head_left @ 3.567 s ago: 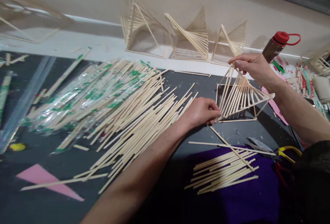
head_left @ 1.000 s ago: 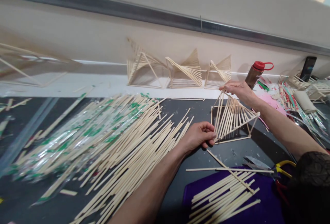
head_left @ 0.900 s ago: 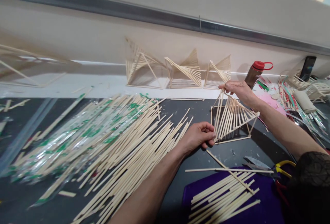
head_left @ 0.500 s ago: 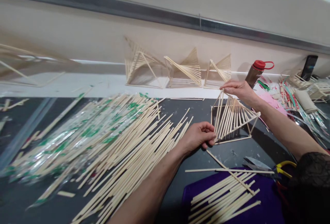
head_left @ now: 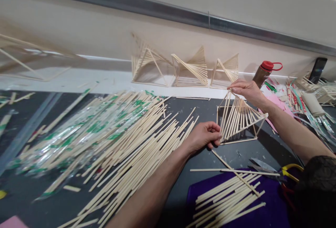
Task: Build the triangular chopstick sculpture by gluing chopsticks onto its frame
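Note:
A small frame of thin wooden sticks [head_left: 240, 117], with a twisted fan of slats, stands on the dark table at the right. My left hand [head_left: 206, 136] pinches its lower left corner. At its top corner, my right hand [head_left: 245, 89] has fingers closed on the stick tips. Left of my left hand lies a wide spread of loose sticks [head_left: 147, 154]. Below the frame, shorter sticks [head_left: 228, 200] rest on a purple sheet [head_left: 194, 189], with one long stick [head_left: 207, 170] lying across above them.
Three similar stick frames [head_left: 190, 70] stand along the wall. Plastic-wrapped sticks [head_left: 86, 126] cover the left. A red-capped bottle [head_left: 262, 72] is behind my right hand. Yellow-handled scissors [head_left: 290, 172] lie at the lower right, and a phone [head_left: 317, 70] leans at the far right.
The view has shifted slightly, so most things appear a little further right and higher. Both hands keep their hold on the frame. A pink edge now shows at the bottom left.

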Tool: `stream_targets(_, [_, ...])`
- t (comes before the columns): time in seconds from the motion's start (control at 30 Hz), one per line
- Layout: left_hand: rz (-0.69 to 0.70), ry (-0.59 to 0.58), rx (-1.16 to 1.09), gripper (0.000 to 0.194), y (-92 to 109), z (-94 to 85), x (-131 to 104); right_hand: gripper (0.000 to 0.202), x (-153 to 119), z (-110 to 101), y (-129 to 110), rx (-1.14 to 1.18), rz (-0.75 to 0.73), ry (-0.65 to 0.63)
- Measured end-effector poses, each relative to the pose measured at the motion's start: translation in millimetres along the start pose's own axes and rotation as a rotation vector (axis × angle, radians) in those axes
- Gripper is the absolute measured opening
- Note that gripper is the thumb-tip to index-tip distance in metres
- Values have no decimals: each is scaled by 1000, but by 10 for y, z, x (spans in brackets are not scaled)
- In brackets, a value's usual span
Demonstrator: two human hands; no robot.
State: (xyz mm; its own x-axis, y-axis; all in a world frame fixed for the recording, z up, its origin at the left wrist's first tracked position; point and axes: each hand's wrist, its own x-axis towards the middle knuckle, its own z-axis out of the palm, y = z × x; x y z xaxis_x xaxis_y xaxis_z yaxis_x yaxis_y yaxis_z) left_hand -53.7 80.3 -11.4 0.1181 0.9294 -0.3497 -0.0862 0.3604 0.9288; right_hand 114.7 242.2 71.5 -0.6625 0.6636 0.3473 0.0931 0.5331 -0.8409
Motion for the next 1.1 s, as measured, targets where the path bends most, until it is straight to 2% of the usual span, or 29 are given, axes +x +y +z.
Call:
stream_targets(0.13, [-1, 3, -1, 17, 9, 3, -10, 36, 2, -119, -18, -38, 130, 6])
stream_targets(0.23, [-11, 11, -3, 18, 24, 7, -20, 31, 76, -252, 21, -92, 276, -17])
stream_targets(0.37, [-31, 28, 7, 19, 34, 11, -22, 15, 260, -342, 144, -134, 461, -289])
stream_targets(0.5, [-32, 55, 18, 23, 27, 4, -19, 17, 431, -279, 276, -106, 517, -552])
stream_targets(0.67, [-53, 50, 39, 27, 20, -10, -21, 22, 526, -173, 413, -21, 585, -692])
stream_targets(0.8, [-59, 54, 23, 29, 19, -12, -20, 18, 504, -128, 505, 75, 578, -711])
stream_targets(0.9, [-63, 60, 22, 28, 24, -11, -20, 17, 462, -103, 573, 170, 563, -676])
stream_targets(1.0, [-64, 57, 27, 28, 27, -11, -22, 19, 441, -130, 630, 279, 525, -564])
stream_targets(1.1, [-63, 63, 29, 29, 27, -9, -28, 22, 451, -269, 625, 373, 458, -382])
